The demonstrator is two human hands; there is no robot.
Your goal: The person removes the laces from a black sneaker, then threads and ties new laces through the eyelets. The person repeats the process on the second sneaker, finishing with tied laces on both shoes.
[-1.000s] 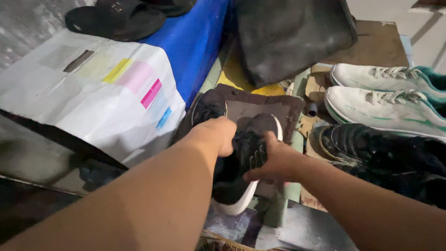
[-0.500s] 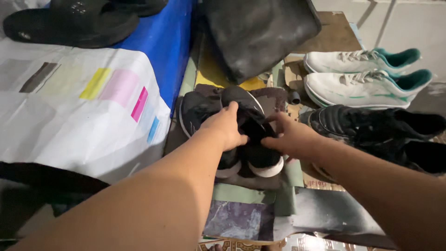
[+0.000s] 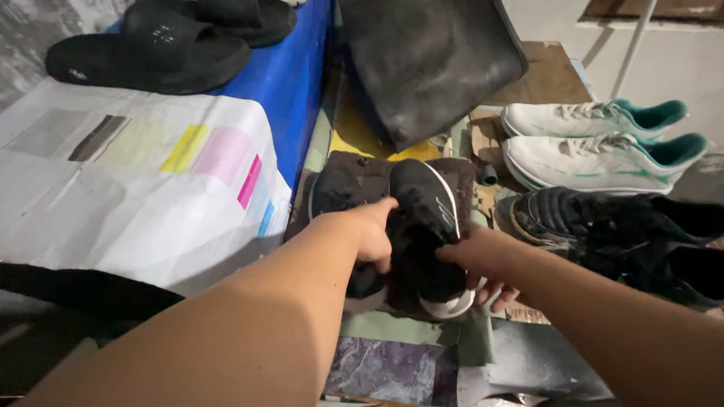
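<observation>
A black sneaker [image 3: 424, 218] with a white sole edge is tilted on its side over a dark brown cloth [image 3: 362, 167]. My left hand [image 3: 372, 230] grips its near side from the left. My right hand [image 3: 473, 260] holds it from the right and underneath, fingers curled below the heel. A second black sneaker [image 3: 337, 190] lies on the cloth just left of it, partly hidden by my left hand.
Two white sneakers with teal heels [image 3: 596, 139] lie at the right, black shoes [image 3: 603, 226] below them. A white printed sheet [image 3: 136, 188] covers the left, black slides [image 3: 151, 49] on a blue surface [image 3: 290, 83] above. A dark bag [image 3: 426, 60] stands behind.
The sneaker has been turned up onto its side in both hands. The camera has shifted, so the shoes sit lower and more central in view.
</observation>
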